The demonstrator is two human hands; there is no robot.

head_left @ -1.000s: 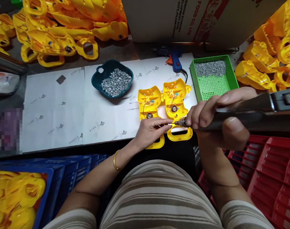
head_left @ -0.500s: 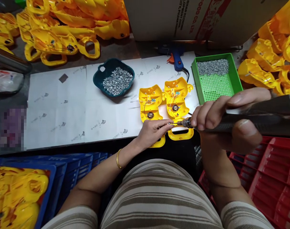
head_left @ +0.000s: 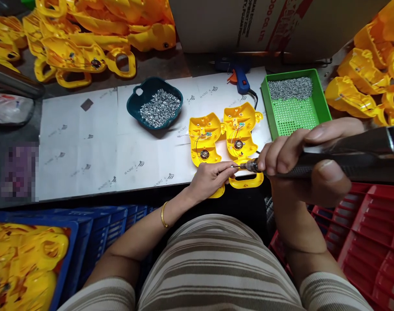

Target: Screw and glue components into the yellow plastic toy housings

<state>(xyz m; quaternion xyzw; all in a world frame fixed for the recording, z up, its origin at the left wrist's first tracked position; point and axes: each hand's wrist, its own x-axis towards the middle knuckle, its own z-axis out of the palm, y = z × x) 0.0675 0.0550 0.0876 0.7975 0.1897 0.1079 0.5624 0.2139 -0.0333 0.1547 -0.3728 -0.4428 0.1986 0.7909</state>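
My right hand (head_left: 286, 153) is wrapped round a dark electric screwdriver (head_left: 359, 157), held level with its bit pointing left. At the bit's tip, the thumb and forefinger of my left hand (head_left: 207, 179) pinch a tiny metal piece, which looks like a screw; the fingers mostly hide it. Below them lie two yellow plastic shell halves, a left one (head_left: 198, 126) and a right one (head_left: 230, 113), open side up. Each shows wires, a small circuit board and a round black speaker. My left hand covers part of the left shell's handle.
A dark teal bowl (head_left: 134, 106) of small screws and a green basket (head_left: 323, 101) of metal pieces stand on the white board (head_left: 103, 151). A blue glue gun (head_left: 240, 80) lies behind the shells. Yellow shells (head_left: 87, 56) are heaped at the back; blue (head_left: 87, 242) and red crates (head_left: 362, 229) flank me.
The screwdriver has shifted very slightly left, its bit now closer to my left fingertips. Both hands keep their grips, and the shells stay in place.
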